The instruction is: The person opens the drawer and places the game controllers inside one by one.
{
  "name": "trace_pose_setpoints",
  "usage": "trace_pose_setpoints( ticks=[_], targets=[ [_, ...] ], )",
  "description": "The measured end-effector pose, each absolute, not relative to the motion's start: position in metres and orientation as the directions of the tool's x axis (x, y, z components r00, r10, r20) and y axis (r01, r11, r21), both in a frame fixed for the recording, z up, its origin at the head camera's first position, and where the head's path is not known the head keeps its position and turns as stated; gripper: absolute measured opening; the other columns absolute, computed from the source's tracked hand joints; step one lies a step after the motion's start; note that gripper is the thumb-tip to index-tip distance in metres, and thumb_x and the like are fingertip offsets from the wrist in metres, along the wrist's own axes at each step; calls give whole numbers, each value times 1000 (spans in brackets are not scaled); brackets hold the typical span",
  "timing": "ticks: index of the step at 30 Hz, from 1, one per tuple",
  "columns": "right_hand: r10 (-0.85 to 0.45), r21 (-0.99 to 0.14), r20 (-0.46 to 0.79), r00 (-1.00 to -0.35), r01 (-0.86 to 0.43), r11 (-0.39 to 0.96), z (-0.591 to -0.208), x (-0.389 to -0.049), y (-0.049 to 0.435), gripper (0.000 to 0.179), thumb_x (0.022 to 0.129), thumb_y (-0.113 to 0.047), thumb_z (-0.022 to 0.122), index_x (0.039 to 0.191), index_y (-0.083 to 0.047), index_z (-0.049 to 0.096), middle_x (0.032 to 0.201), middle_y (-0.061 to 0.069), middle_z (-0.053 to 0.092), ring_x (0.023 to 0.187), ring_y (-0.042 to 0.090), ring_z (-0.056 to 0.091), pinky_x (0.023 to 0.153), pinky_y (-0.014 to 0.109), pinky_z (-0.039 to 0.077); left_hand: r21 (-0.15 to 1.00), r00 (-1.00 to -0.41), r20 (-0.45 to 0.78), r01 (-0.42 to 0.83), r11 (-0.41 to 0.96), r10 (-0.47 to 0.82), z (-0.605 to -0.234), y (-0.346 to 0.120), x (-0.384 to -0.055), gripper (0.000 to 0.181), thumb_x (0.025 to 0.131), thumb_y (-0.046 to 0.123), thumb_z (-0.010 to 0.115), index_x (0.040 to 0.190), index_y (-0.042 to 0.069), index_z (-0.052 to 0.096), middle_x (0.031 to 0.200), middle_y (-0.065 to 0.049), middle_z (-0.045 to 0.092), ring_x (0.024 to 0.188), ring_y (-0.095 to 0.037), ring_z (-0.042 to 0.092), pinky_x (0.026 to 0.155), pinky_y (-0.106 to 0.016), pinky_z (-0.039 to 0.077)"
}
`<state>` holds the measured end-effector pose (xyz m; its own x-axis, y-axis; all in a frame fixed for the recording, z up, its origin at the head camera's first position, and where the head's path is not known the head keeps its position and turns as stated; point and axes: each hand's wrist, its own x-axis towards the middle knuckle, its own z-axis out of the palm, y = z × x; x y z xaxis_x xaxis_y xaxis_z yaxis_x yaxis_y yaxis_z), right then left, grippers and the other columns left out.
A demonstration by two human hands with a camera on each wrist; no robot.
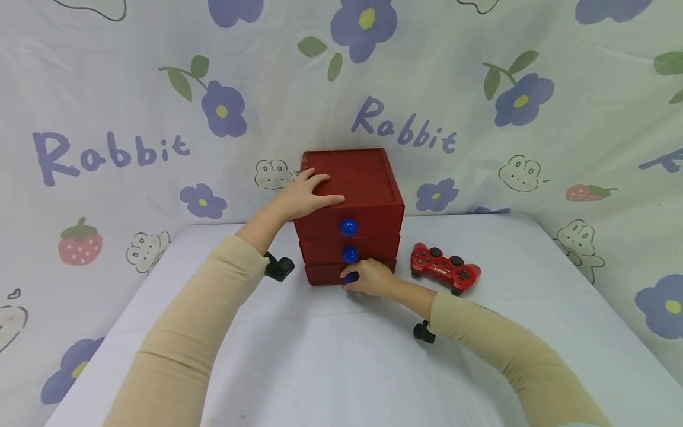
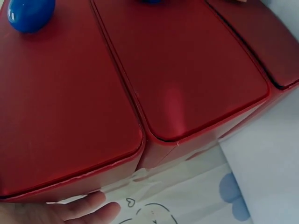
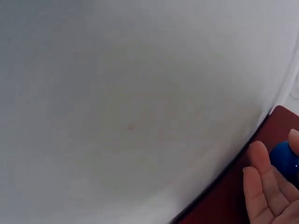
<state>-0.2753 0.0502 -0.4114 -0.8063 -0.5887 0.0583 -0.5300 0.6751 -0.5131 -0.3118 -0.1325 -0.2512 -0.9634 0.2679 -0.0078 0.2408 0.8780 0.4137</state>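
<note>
"Hands placed how?"

"The red cabinet (image 1: 354,175) is touched by the spread left hand (image 1: 303,198); its bottom knob (image 1: 349,279) is pinched by the right hand (image 1: 376,277)."

"Next?"

"Opening seems begun; a straight pull is called for."

"Shown only by the head view?"

"The red controller (image 1: 444,270), on the counter (image 1: 320,367)."

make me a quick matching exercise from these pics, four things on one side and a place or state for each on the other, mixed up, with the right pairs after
Things
1. left hand
2. right hand
3. controller
4. top knob

Places and states
A. red, lying on the table
B. holding the bottom knob
C. blue, highest on the front of the cabinet
D. at the cabinet's upper left edge, fingers spread

Right pairs
1-D, 2-B, 3-A, 4-C
</note>
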Motion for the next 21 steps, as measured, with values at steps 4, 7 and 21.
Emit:
trace_pose_setpoints(
  ticks=[4, 7, 21],
  targets=[
    [-605, -533, 37, -796, -527, 662, -411, -268, 51, 27, 80, -20, 71, 106, -11, 69, 65, -4, 61, 48, 5, 51, 49, 18, 42, 416, -964, -9, 240, 877, 267, -251, -132, -311, 77, 83, 60, 50, 144, 18, 28, 153, -11, 8, 137, -37, 17, 105, -56, 24],
    [-617, -531, 50, -786, -544, 650, -411, -264, 52, 26, 80, -20, 71, 105, -11, 69, 67, -4, 62, 49, 4, 50, 49, 17, 41, 415, -965, -7, 237, 878, 264, -251, -132, -311, 77, 83, 60, 50, 144, 19, 29, 153, -11, 8, 137, -37, 17, 105, -56, 24],
    [-641, -533, 21, -767, -551, 642, -410, -256, 56, 26, 81, -21, 70, 106, -13, 69, 100, 3, 69, 70, 9, 52, 56, 17, 43, 425, -968, -7, 225, 877, 251, -252, -132, -313, 76, 82, 60, 50, 143, 18, 29, 153, -10, 9, 137, -37, 17, 105, -56, 24]
  ],
)
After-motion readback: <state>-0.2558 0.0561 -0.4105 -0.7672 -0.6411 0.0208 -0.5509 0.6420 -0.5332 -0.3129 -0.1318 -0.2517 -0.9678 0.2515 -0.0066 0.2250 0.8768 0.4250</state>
